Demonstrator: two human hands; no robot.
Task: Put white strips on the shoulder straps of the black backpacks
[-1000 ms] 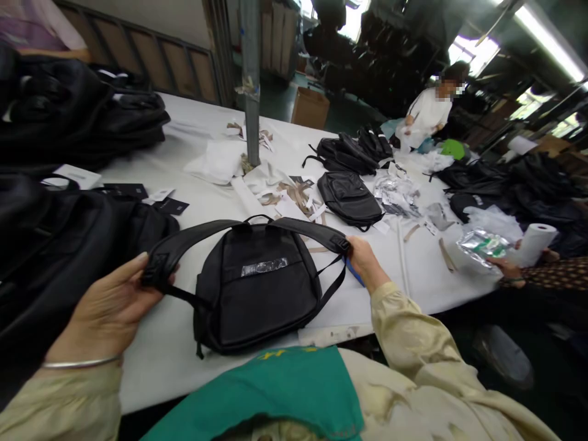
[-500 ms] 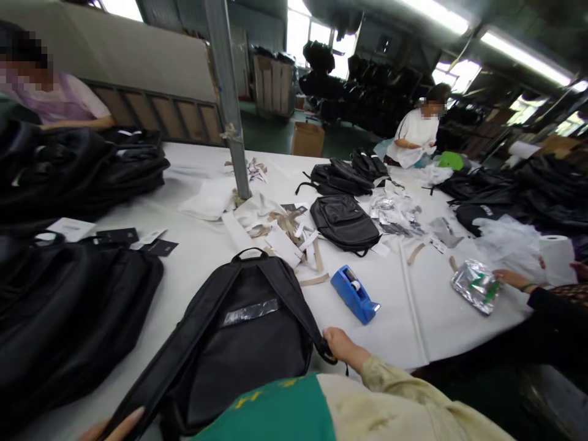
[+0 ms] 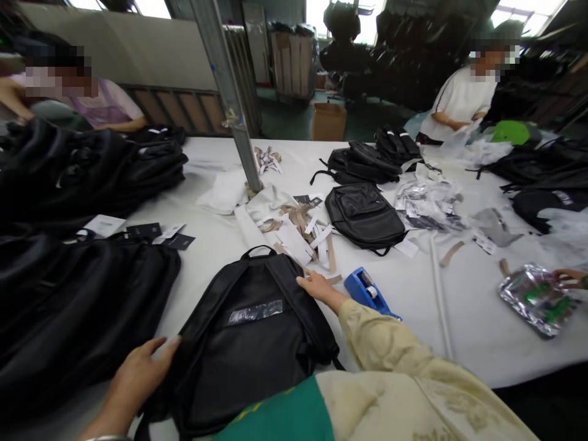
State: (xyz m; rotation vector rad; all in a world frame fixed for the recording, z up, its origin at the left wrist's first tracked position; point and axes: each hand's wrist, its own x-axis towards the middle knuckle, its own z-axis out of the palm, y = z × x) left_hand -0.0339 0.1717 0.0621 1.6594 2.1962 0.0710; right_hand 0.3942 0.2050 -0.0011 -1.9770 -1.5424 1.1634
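Note:
A black backpack (image 3: 255, 349) lies in front of me on the white table, its straps facing up. A shiny strip of clear tape or film (image 3: 255, 312) crosses its back panel. My left hand (image 3: 142, 373) is at the left strap, fingers stretched and apart, touching the bag's edge. On the other side, my right hand (image 3: 321, 289) rests its fingertips against the upper part of the right strap (image 3: 307, 300), its fingers extended rather than wrapped round it. A blue tape dispenser (image 3: 370, 293) stands just right of that hand, partly behind my sleeve.
Stacked black bags (image 3: 78, 312) fill the left side, with tags (image 3: 146, 231) beside them. Paper and tan strips (image 3: 298, 236) lie beyond the backpack, near a metal post (image 3: 236, 122). Another black backpack (image 3: 365, 214) sits farther back. At right, a co-worker's hand (image 3: 569, 278) touches a silvery packet (image 3: 535, 300).
My right hand has left the lower end of the right strap and moved up to its upper part. My left hand has moved up along the left side. The view has shifted.

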